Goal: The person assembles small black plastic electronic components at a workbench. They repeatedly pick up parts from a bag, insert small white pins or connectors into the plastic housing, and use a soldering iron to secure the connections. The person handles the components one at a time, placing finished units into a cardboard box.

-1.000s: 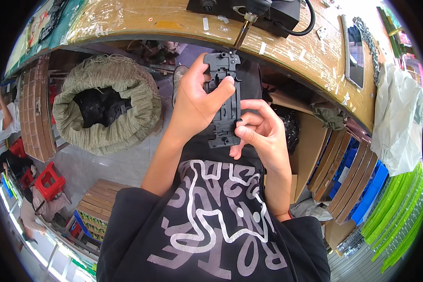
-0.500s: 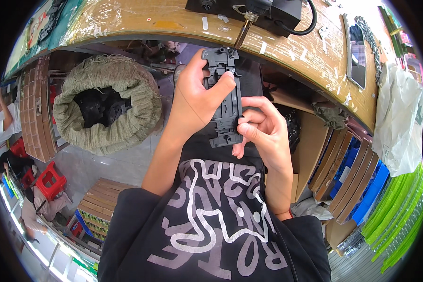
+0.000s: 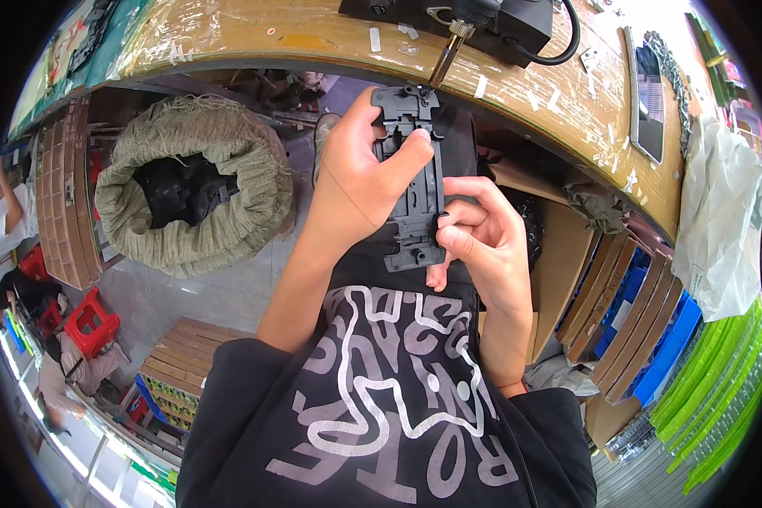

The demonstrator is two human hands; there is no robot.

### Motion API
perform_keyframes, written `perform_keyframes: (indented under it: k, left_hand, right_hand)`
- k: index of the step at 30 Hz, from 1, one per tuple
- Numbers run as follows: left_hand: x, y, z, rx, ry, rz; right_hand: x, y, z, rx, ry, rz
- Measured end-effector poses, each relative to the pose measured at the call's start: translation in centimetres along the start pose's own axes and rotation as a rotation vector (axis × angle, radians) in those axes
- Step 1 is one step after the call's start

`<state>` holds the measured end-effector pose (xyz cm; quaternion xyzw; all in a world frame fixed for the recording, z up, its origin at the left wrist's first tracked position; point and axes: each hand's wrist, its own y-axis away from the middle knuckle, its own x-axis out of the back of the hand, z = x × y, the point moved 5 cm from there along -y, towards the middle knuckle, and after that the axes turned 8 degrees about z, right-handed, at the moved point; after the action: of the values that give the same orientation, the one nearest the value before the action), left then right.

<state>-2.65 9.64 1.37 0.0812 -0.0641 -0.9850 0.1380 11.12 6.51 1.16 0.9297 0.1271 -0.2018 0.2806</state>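
Observation:
A long black plastic frame (image 3: 416, 199), with slots, posts and notched ends, is held upright over my lap. My left hand (image 3: 360, 173) is closed round its upper left side, thumb across the front. Against its lower right edge my right hand (image 3: 487, 241) has thumb and fingers curled in a pinch. A tiny dark bit shows at those fingertips; whether it belongs to the frame I cannot tell. Just above the frame's top end, a tool with a slim metal shaft (image 3: 445, 59) slants down over the bench edge.
The tape-covered wooden bench (image 3: 271, 42) spans the top, with a black box (image 3: 516, 30) and a phone (image 3: 648, 110) on it. A woven sack (image 3: 195, 245) of black parts stands left. Cardboard and blue trays (image 3: 626, 322) are at right. People sit far left near a red stool (image 3: 91, 322).
Both hands and the frame have shifted slightly right and down in view, and the bench has shifted a little too. The grip looks the same.

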Motion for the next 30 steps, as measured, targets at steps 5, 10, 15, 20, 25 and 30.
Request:
perform_keyframes:
  k: [5, 10, 15, 20, 25, 30]
  left_hand:
    - [0.0, -0.1, -0.3, 0.009, 0.024, 0.003]
    - [0.1, -0.1, -0.4, -0.001, 0.016, 0.013]
    - [0.1, -0.4, -0.5, 0.002, 0.008, 0.019]
    - [0.3, -0.5, -0.5, -0.031, -0.017, -0.011]
    - [1.1, -0.8, -4.6, -0.094, -0.170, -0.101]
    - [8.5, -0.3, -8.6, 0.089, -0.717, -0.037]
  right_hand:
    - [-0.2, 0.0, -0.2, -0.005, -0.021, 0.005]
    - [-0.2, 0.0, -0.2, 0.004, -0.022, 0.001]
    - [-0.4, -0.1, -0.5, -0.010, -0.004, 0.015]
    - [-0.5, -0.4, -0.1, -0.013, 0.038, 0.004]
    - [1.5, -1.8, 1.3, 0.054, 0.400, 0.089]
    - [13.2, -2.1, 4.1, 0.149, 0.791, 0.533]
